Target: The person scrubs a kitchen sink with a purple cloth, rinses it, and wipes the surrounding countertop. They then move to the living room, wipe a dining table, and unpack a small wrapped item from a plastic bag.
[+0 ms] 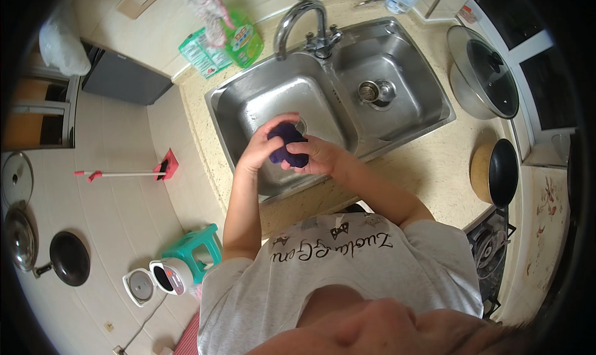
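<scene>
A crumpled dark purple cloth (288,145) is bunched between my two hands above the larger left bowl of the stainless-steel sink (279,94). My left hand (260,146) cups it from the left, fingers curled over its far side and thumb against it. From the right, my right hand (319,155) grips the same cloth, with its thumb lying on top. The drain of this bowl is partly hidden behind the cloth and fingers. A curved chrome faucet (302,10) stands behind the bowls, and its spout is over the left one.
In the right bowl sits a strainer (369,91) by the drain. A green bottle (244,40) and a green-and-white packet (205,52) stand left of the faucet. On the right are a lidded pot (484,82), a pan (503,173) and a gas stove (489,252).
</scene>
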Action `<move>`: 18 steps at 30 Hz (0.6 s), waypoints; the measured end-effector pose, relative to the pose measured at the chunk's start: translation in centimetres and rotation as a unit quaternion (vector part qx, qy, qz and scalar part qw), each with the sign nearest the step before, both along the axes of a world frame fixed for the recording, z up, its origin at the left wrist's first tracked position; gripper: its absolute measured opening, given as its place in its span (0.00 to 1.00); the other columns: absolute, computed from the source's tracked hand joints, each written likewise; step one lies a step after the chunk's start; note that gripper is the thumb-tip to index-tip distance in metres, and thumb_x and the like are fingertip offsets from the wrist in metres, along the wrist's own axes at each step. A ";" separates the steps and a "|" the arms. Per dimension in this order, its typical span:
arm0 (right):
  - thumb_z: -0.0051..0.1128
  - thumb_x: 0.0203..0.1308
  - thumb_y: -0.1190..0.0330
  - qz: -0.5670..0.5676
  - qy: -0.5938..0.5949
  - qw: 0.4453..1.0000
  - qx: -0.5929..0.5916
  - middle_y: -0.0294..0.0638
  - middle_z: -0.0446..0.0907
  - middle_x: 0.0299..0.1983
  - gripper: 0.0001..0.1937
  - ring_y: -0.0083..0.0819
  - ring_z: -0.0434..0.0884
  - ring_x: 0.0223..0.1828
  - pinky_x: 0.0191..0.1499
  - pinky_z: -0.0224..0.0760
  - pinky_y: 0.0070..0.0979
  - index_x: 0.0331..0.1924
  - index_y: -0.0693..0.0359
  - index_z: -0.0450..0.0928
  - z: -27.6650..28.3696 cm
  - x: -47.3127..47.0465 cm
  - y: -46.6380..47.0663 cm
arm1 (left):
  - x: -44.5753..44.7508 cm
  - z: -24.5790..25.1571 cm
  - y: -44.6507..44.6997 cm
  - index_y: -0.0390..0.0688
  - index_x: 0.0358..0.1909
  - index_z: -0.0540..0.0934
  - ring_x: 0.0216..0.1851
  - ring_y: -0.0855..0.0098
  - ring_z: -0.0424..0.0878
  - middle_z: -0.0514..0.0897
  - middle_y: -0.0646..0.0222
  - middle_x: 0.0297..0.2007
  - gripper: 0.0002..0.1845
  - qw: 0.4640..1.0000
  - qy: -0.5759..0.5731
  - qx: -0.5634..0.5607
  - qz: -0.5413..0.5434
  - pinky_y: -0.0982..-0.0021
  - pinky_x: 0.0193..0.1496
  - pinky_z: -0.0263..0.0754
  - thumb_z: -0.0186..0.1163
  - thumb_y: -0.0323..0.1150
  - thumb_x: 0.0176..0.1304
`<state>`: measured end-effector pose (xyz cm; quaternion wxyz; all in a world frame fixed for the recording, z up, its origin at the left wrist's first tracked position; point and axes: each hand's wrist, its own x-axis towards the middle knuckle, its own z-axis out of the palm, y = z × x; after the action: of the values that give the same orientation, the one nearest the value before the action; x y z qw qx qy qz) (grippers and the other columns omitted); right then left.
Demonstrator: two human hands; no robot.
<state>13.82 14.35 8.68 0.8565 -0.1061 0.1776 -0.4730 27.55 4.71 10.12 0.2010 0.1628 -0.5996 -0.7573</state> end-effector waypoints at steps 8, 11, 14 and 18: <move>0.62 0.51 0.72 0.014 0.000 0.997 0.082 0.38 0.75 0.31 0.13 0.22 0.75 0.28 0.23 0.68 0.16 0.40 0.59 0.71 -0.1 5.7 -1.0 | 3.4 -2.9 1.1 0.37 0.44 0.72 0.46 0.51 0.76 0.77 0.48 0.39 0.28 0.942 0.227 0.244 -0.032 0.53 0.55 0.69 0.67 0.44 0.45; 0.63 0.45 0.77 -0.025 0.097 0.993 0.063 0.34 0.73 0.31 0.17 0.20 0.74 0.29 0.24 0.67 0.16 0.39 0.56 0.70 -0.9 7.1 -0.7 | 4.4 -3.3 1.3 0.40 0.28 0.73 0.33 0.60 0.77 0.75 0.61 0.24 0.13 0.964 0.145 0.217 0.056 0.62 0.44 0.73 0.65 0.34 0.45; 0.64 0.38 0.77 -0.023 0.291 0.955 0.061 0.32 0.71 0.28 0.20 0.18 0.73 0.26 0.19 0.63 0.16 0.38 0.57 0.69 -2.3 7.9 -1.0 | 4.8 -3.2 1.0 0.38 0.28 0.74 0.28 0.66 0.76 0.76 0.62 0.22 0.08 0.967 0.085 0.217 0.102 0.67 0.36 0.73 0.63 0.28 0.48; 0.67 0.33 0.67 -0.095 0.449 0.888 0.026 0.36 0.75 0.24 0.21 0.26 0.76 0.24 0.22 0.66 0.23 0.37 0.60 0.73 -4.6 8.6 -1.8 | 4.1 -2.9 0.2 0.38 0.27 0.74 0.24 0.72 0.74 0.76 0.65 0.20 0.07 0.983 0.008 0.136 0.126 0.72 0.32 0.71 0.62 0.29 0.53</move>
<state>22.44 12.57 4.10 0.6382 -0.2680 0.5647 -0.4494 31.60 4.92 7.19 0.2754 0.2570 -0.4639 -0.8018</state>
